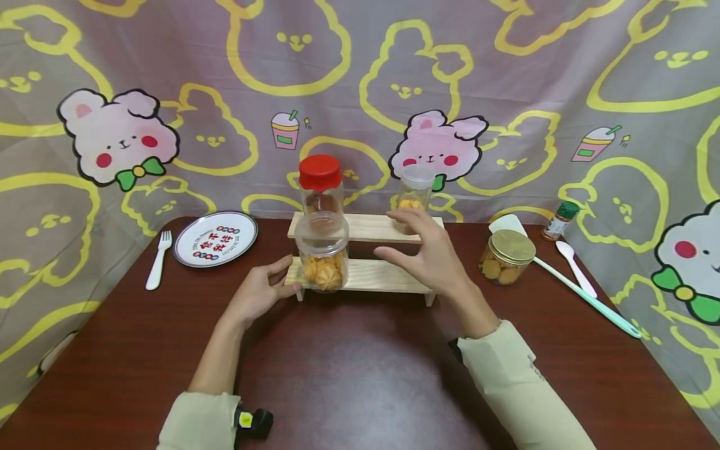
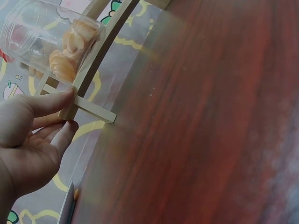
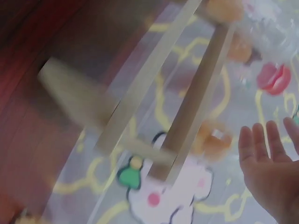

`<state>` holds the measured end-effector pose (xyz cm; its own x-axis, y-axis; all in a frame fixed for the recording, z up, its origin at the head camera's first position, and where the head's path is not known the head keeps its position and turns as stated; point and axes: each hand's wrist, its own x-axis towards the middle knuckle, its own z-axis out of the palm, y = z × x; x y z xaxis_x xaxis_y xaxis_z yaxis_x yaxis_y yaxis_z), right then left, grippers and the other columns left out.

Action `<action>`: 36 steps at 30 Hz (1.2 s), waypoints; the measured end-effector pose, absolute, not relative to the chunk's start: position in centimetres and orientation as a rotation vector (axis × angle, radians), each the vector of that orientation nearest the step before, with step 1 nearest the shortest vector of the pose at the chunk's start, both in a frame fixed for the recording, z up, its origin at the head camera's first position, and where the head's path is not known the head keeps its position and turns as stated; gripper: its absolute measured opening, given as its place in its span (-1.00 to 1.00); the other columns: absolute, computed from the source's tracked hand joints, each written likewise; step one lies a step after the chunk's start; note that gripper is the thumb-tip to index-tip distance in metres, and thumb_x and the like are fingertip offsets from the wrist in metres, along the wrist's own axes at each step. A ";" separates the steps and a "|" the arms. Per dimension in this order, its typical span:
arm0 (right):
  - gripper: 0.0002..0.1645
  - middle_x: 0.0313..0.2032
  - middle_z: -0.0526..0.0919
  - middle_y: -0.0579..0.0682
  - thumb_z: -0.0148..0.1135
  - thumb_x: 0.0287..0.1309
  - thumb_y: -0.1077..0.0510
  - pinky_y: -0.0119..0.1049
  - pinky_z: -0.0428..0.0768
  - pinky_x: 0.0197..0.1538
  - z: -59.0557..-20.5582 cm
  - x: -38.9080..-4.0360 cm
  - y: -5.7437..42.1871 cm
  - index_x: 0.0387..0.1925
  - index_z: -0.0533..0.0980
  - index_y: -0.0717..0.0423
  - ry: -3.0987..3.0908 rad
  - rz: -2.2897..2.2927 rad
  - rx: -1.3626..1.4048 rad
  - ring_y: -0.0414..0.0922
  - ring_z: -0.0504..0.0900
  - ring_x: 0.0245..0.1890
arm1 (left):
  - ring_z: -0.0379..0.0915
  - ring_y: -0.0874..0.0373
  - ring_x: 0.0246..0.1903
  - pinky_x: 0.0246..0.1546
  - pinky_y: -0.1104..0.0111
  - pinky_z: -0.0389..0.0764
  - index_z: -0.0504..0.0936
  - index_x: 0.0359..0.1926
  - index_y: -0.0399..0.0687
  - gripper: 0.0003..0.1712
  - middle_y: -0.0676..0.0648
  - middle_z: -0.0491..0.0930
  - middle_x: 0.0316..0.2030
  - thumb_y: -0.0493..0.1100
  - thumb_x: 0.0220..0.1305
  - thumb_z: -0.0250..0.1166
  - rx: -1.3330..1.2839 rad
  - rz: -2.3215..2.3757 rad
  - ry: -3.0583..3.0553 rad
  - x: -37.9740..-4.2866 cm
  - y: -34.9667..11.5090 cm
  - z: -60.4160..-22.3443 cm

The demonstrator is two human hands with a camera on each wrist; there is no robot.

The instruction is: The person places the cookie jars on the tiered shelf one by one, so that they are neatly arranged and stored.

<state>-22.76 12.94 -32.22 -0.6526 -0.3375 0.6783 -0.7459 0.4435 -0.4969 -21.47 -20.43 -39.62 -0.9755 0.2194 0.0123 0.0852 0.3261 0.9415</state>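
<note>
A two-tier wooden rack (image 1: 388, 275) stands on the table. My left hand (image 1: 260, 294) pinches the left end of its lower shelf, thumb and fingers on either side of the board (image 2: 96, 56). Close by that hand, on the lower shelf, a clear jar of swirl cookies (image 1: 323, 262) stands upright. Behind it a red-lidded jar (image 1: 320, 181) is on the upper tier. My right hand (image 1: 430, 256) hovers over the rack's right side with fingers spread, holding nothing. It partly hides a clear-lidded jar (image 1: 415, 187) with yellow contents on the upper tier.
Right of the rack stand a gold-lidded cookie jar (image 1: 508, 256), a spatula (image 1: 590, 300), a white spoon (image 1: 576, 269) and a green-capped bottle (image 1: 560, 220). To the left lie a plate (image 1: 194, 240) and a white fork (image 1: 159, 261). A patterned curtain (image 1: 360, 81) hangs behind the table.
</note>
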 end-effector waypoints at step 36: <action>-0.18 0.22 0.46 0.40 0.51 0.11 -0.03 0.18 0.43 0.03 -37.1 -24.9 32.4 0.27 0.45 0.36 -2.712 0.970 0.176 0.29 0.43 0.13 | 0.20 -0.12 0.40 0.30 0.29 0.43 0.19 0.48 -0.43 -0.17 -0.29 0.15 0.50 -0.32 0.32 0.38 0.261 1.720 2.451 -21.3 -20.4 -39.4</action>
<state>-24.87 32.39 -37.07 -0.9601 -0.0279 0.2783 -0.1980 0.7705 -0.6060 -21.30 -20.42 -39.40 -0.9758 0.2186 -0.0114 0.0637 0.3334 0.9406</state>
